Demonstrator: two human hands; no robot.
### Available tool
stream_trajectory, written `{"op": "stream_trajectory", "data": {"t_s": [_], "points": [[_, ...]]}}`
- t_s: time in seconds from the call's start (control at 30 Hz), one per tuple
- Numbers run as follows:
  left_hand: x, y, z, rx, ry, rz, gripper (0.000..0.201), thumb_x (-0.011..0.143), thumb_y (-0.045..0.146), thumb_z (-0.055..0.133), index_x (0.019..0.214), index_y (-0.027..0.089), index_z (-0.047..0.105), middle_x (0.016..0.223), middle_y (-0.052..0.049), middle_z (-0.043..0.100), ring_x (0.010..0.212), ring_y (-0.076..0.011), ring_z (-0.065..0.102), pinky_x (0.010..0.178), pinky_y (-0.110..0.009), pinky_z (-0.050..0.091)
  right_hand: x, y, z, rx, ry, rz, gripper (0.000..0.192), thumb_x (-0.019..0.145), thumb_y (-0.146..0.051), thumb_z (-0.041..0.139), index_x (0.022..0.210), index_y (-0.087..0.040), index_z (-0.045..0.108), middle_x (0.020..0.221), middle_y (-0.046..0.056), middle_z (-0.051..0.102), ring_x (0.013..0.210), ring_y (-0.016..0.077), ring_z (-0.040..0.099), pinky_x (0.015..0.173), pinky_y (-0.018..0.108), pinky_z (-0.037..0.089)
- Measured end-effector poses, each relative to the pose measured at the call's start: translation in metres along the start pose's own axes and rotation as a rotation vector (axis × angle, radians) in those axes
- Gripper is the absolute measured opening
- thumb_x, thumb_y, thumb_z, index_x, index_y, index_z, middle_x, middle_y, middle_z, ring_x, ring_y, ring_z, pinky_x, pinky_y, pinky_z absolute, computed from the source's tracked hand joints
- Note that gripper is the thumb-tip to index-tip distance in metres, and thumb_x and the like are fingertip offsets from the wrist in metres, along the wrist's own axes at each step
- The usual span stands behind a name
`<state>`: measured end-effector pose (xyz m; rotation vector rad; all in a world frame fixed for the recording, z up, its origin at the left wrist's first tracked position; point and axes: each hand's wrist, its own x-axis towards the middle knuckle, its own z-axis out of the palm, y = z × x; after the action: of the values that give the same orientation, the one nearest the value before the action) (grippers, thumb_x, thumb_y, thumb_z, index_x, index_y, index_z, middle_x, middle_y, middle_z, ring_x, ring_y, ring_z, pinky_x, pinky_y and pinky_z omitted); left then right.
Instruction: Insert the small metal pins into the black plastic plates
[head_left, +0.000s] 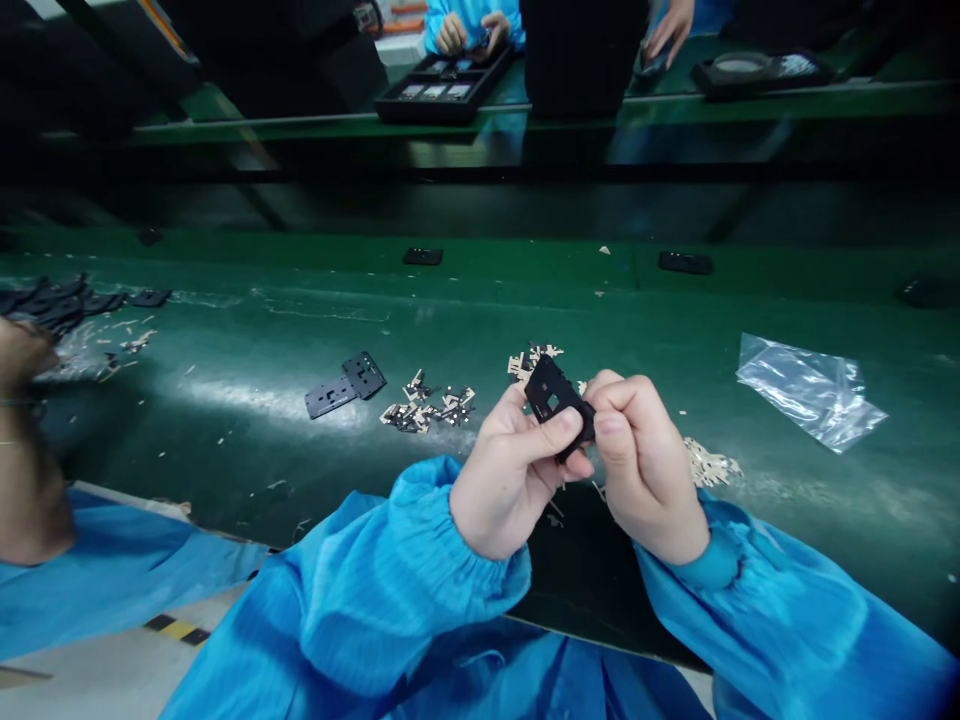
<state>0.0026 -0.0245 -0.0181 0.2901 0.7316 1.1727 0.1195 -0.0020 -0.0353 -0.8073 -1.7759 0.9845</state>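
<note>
Blue sleeves (390,590) sit lowest in view, cuffs gathered at both wrists; above them my left hand (510,480) and right hand (645,470) meet over the near edge of the table (247,390). Both sets of fingers are clenched on one small black plate (553,398), left thumb across its lower edge, right fingertips pinching its right end; the plate is held tilted, clear of the table, a small cut-out showing in its face. Judged step: close handling of the plate, either fitting or picking at something on it; what exactly is too small to tell. Any next move calls for a steady pinch and fine fingertip control. Just beyond the hands lies a scatter of small pale and dark scraps (427,405); left of those, two flat black plates (345,385) touching; well to the right, a clear plastic bag (810,390). At the far left, another person's hand (26,450), blurred; across the far bench, other hands over a black tray (442,85).
</note>
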Motion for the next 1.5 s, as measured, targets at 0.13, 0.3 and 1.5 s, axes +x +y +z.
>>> {"op": "stream_trajectory", "data": {"t_s": [0.13,0.3,1.5], "points": [[-0.001,0.003,0.002,-0.006,-0.118,-0.008,0.029,0.072,0.018,0.067,0.091,0.014,0.045,0.062,0.004,0.057,0.045,-0.0018,0.054,0.047,-0.01,0.044,0.0,-0.011,-0.006,0.098,-0.003,0.02,0.016,0.094,-0.026,0.035,0.079,-0.022,0.039,0.072,-0.003,0.039,0.061,0.0104,0.039,0.055,0.026,0.032],[-0.001,0.008,0.005,0.059,-0.337,0.062,0.038,0.072,0.019,0.067,0.1,0.017,0.042,0.065,0.004,0.059,0.043,-0.0037,0.055,0.046,-0.012,0.044,-0.001,-0.033,-0.015,0.472,-0.104,0.19,0.022,0.094,-0.03,0.034,0.079,-0.022,0.047,0.071,-0.002,0.043,0.062,0.0104,0.046,0.055,0.025,0.038],[-0.018,0.022,0.035,0.53,-0.045,0.605,0.043,0.07,0.005,0.065,0.095,0.026,0.037,0.065,0.009,0.057,0.044,-0.0041,0.051,0.043,-0.017,0.038,0.004,-0.032,-0.024,0.11,-0.087,-0.03,0.017,0.09,-0.021,0.039,0.073,-0.02,0.04,0.068,-0.002,0.039,0.062,0.0114,0.038,0.055,0.026,0.031]]}}
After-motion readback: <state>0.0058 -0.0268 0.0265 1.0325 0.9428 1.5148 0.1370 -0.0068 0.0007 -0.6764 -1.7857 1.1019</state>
